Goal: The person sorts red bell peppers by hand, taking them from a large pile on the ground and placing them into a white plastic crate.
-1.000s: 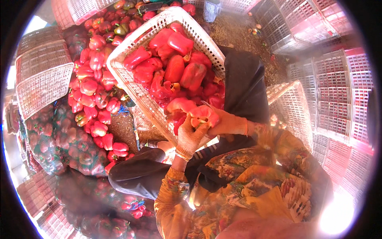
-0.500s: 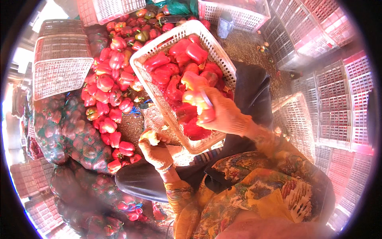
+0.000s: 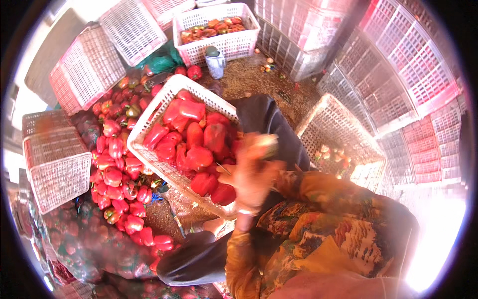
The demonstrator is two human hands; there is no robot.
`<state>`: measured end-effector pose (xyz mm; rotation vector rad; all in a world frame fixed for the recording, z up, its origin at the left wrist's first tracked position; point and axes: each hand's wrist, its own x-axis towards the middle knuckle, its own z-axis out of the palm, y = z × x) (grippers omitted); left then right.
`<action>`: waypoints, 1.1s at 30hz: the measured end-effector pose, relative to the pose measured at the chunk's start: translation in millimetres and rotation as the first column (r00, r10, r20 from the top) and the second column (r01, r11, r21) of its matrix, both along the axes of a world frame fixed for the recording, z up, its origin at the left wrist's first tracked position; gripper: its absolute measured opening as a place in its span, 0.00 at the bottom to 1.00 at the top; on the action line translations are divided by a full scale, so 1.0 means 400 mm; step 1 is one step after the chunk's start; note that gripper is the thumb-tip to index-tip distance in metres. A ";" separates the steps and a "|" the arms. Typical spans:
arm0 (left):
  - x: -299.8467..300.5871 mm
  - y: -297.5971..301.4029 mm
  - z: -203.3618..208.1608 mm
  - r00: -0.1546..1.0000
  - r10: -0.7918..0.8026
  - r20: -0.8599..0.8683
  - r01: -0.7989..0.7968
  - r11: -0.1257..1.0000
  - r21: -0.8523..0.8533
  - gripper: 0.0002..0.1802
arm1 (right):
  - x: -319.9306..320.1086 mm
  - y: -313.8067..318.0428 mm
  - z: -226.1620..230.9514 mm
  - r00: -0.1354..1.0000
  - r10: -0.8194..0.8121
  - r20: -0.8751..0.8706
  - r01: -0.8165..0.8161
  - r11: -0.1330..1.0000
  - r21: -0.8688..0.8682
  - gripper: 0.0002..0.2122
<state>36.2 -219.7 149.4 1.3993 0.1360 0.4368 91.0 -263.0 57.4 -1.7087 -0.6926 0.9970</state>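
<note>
My left hand (image 3: 253, 182) is raised at the right side of a white plastic crate (image 3: 167, 177), smeared by motion. A pale yellowish blurred patch shows at its upper end; I cannot make out what it is. My right hand (image 3: 279, 172) comes in from the right and overlaps the left, mostly hidden behind it, so its fingers do not show clearly. Whether either hand holds anything cannot be told. Red bell peppers (image 3: 199, 157) fill much of the crate, which stands tilted in view before my knees.
Loose bell peppers (image 3: 113, 177) are heaped left of the crate, beside filled mesh sacks (image 3: 89, 234). A crate with pale scraps (image 3: 332, 154) stands at my right. Behind are a crate of pepper pieces (image 3: 219, 47), a bluish cup (image 3: 215, 65) and stacked crates (image 3: 378, 74).
The view has swung rightward. My left hand has moved from beside the crate to my right hand. My right hand has drawn back from above the peppers, where it held a red-orange pepper.
</note>
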 end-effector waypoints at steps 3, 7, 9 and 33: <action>0.033 -0.074 0.032 0.982 -0.082 -0.169 0.109 0.981 0.158 0.27 | -0.011 -0.134 -0.003 0.970 0.000 -0.241 -0.034 0.990 -0.137 0.17; -0.041 0.095 -0.045 0.904 0.421 -0.076 -0.428 0.885 -0.185 0.03 | -0.015 -0.154 -0.034 0.905 -0.068 -0.421 -0.032 0.974 -0.226 0.13; -0.102 0.223 -0.075 0.756 0.622 -0.205 -0.642 0.642 -0.419 0.04 | -0.021 -0.064 -0.037 0.920 -0.133 -0.368 0.081 0.985 -0.154 0.10; 0.026 1.635 -0.539 -0.094 0.841 -0.533 -0.057 0.530 0.846 0.68 | 0.171 0.458 -0.185 0.943 -0.331 0.029 0.331 0.931 -0.153 0.13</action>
